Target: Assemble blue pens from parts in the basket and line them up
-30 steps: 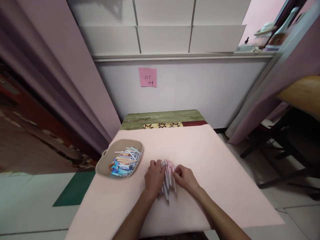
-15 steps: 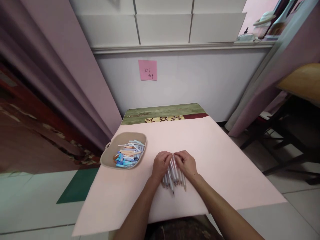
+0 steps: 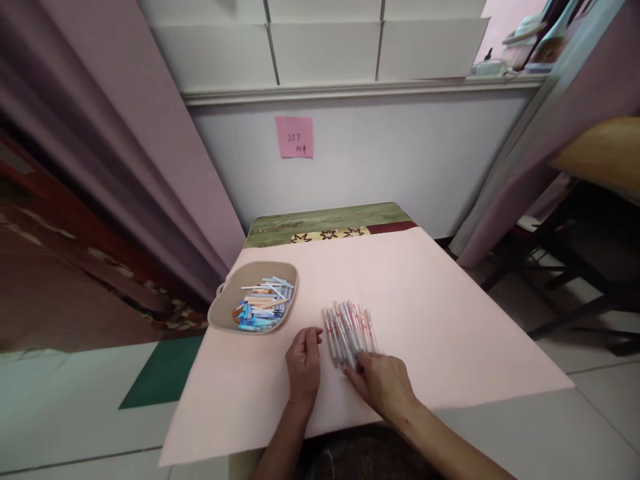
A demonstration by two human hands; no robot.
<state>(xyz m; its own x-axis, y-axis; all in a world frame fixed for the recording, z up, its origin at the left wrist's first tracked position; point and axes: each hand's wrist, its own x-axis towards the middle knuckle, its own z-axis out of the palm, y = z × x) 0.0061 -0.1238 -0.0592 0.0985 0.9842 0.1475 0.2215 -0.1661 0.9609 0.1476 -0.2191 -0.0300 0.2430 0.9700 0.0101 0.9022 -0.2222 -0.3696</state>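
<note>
A bundle of slim, pale, clear-barrelled pens (image 3: pixel 349 330) lies side by side on the pink table covering. My right hand (image 3: pixel 384 383) is at their near ends, its thumb and fingers closed on the lowest part of the bundle. Left of the pens rests my left hand (image 3: pixel 304 365), fingers curled in and thumb against them, with a small gap to the nearest pen. Nothing shows in that hand. Farther left stands a beige basket (image 3: pixel 226 308) holding many blue, white, orange and brown pens (image 3: pixel 263 307).
The pink covering (image 3: pixel 425 313) lies over a table whose green patterned far end (image 3: pixel 325 221) shows by the white wall. A pink note (image 3: pixel 295 137) is stuck on the wall. A dark chair (image 3: pixel 590 253) stands right; a mauve curtain (image 3: pixel 185 167) hangs left.
My hands have left the far ends of the pens and come nearer to me, the left beside the bundle, the right at its near ends. The pens lie slightly farther away.
</note>
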